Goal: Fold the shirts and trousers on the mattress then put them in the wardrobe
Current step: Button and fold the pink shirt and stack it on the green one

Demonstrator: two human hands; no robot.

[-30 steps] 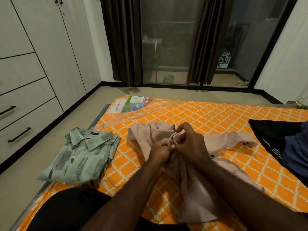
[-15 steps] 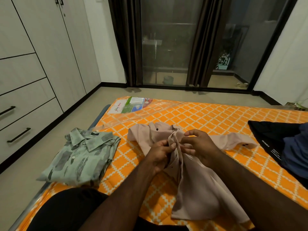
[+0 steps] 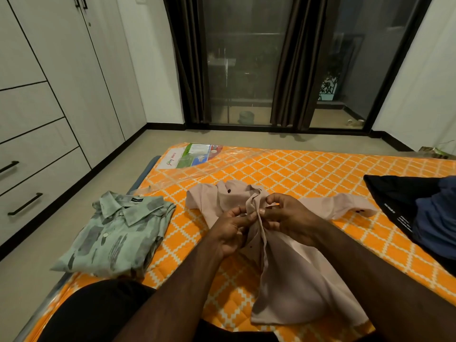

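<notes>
Both hands are up at the front of the pink shirt [image 3: 296, 292], which lies crumpled in the middle of the orange mattress [image 3: 308, 174], collar end away from the person and hem toward their lap. The left hand [image 3: 229, 233] pinches the front edge between thumb and fingertips. The right hand [image 3: 288, 218] has its fingers curled in, pinching the same strip of cloth from the other side, so the two hands nearly touch with the fabric bunched between them. One sleeve trails out to the right, flat on the mattress, and a few dark buttons show. Can't tell if a button is actually between the fingers, it's too small. Off to the left, near the mattress edge, there's a green shirt [image 3: 116, 233] already folded, collar on top. On the far right sits a black garment [image 3: 394, 198] with a blue garment [image 3: 436, 218] on it, both unfolded and partly out of frame. The far left corner of the mattress has a printed label [image 3: 187, 156] under loose clear plastic [image 3: 222, 166]. The wardrobe [image 3: 61, 82] runs along the left wall, doors and drawers closed, across a strip of floor [image 3: 24, 280] from the mattress. Straight ahead is a glass door [image 3: 244, 70] with dark curtains [image 3: 288, 70].
</notes>
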